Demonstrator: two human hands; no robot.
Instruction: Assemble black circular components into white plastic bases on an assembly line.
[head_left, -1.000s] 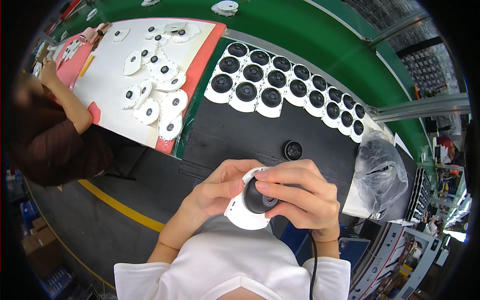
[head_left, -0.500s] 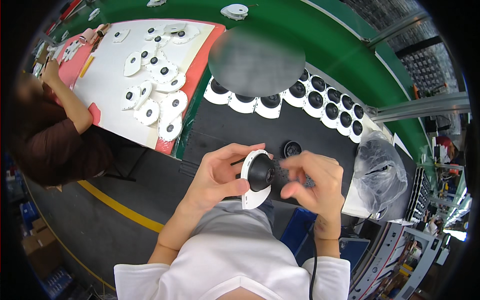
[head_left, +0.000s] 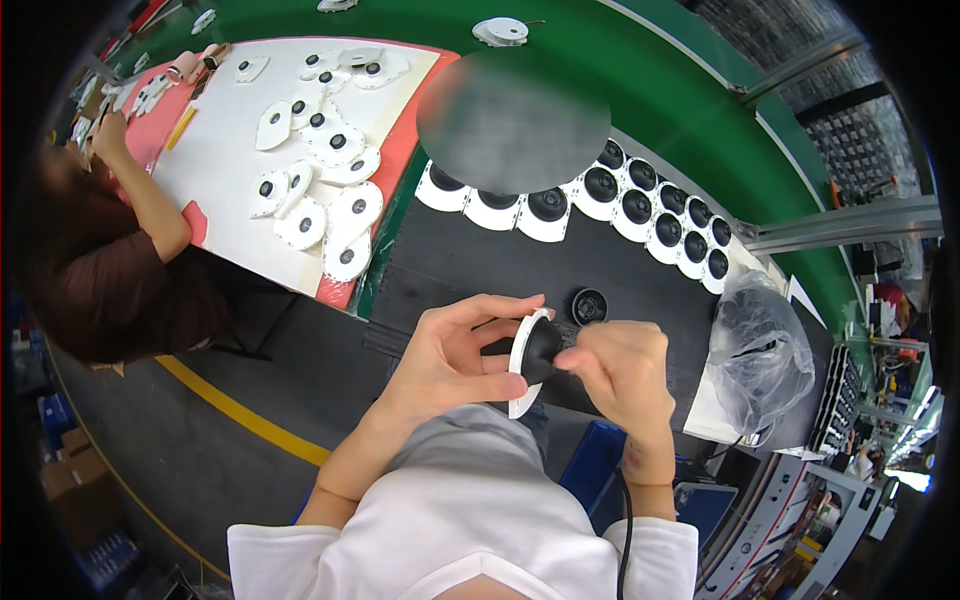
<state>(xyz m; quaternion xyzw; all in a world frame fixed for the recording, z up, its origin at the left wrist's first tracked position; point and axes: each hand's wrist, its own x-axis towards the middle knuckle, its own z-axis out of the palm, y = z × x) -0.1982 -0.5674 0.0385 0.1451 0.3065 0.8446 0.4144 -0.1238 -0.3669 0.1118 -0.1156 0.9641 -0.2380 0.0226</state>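
A white plate with a rounded black dome (head_left: 540,352) on its face is held upright on edge in my left hand (head_left: 440,358), thumb below and fingers above its rim. My right hand (head_left: 628,372) is closed, its thumb and curled fingers at the tip of the dome. Whether a small part sits between those fingertips is hidden. Just beyond the right hand, a round black cup-like part (head_left: 588,306) lies on the dark mat.
White pieces with black domes (head_left: 636,207) stand in rows along the mat's far side. More white pieces (head_left: 303,222) lie scattered on the table at left, where a co-worker (head_left: 120,240) sits. A clear plastic bag (head_left: 755,345) rests at right.
My right hand has moved in against the dome, and its fingers, spread before, are now curled. The plate has turned more edge-on, and its dome faces right.
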